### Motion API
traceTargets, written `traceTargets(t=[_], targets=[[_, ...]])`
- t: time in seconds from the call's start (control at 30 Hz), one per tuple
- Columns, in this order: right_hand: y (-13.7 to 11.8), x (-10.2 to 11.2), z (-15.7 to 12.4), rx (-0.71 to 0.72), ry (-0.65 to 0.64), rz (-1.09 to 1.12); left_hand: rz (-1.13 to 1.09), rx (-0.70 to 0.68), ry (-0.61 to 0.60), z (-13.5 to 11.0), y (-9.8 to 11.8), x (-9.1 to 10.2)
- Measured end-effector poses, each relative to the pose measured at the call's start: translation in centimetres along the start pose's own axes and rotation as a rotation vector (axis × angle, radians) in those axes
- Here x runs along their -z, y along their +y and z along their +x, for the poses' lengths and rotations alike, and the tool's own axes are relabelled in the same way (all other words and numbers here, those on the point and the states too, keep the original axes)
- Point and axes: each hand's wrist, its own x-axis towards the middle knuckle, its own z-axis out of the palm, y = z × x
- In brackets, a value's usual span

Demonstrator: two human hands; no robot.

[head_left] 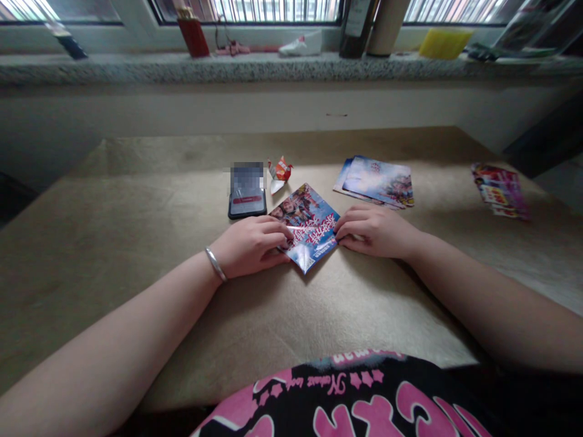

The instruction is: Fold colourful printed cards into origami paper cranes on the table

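A square sheet of glossy printed paper (314, 218) lies turned corner-on on the table, blue with red-and-white lettering and a picture of people. Creases run across its lower part. My left hand (255, 243), with a silver bangle at the wrist, has its bent fingers over the paper's left corner. At the right corner, the closed fingers of my right hand (376, 230) grip the edge. Just beyond the sheet stands a small folded paper bird (280, 173), orange and white. A phone (247, 206) lies left of the bird, its screen partly blurred out.
Several similar printed sheets (378, 179) are stacked behind my right hand. Farther right lies a pile of pink and red printed papers (500, 191). The table (136, 218) meets a wall under a stone windowsill (255, 70) holding a red bottle (194, 36), dark bottle and yellow block (445, 44).
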Motion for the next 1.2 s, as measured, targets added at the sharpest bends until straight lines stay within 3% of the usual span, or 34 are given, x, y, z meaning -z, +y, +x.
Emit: traceTargets(t=[0.67,1.2], targets=[[-0.7,-0.9,0.6,0.029,0.029,0.012,0.107,-0.020,-0.045,0.2,0.4,0.1],[-1.7,-1.3,1.1,-0.099,0.034,-0.003,0.122,0.037,-0.068,0.5,0.8,0.1]])
